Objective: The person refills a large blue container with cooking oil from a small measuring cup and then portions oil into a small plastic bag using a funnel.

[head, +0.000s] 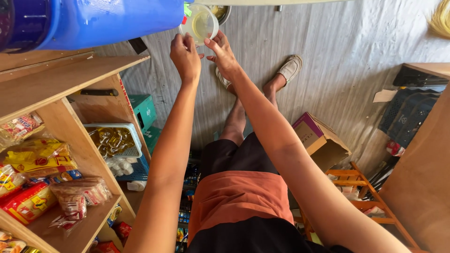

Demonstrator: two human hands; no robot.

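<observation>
Clear plastic cup [200, 24] holding pale yellow liquid sits at the top centre of the head view, under the spout of a blue drum [98, 21] lying across the upper left. Left hand [185, 56] grips its lower rim with curled fingers; right hand [221, 52] pinches the cup's right edge. Wooden shelves [70, 84] with snack packets [42, 182] fill the lower left

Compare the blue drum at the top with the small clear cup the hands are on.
The blue drum is opaque and large; the clear cup is see-through and small. Left hand and right hand touch the cup, not the drum. The cup holds yellowish liquid; the drum's contents are hidden. Both look plastic.
</observation>
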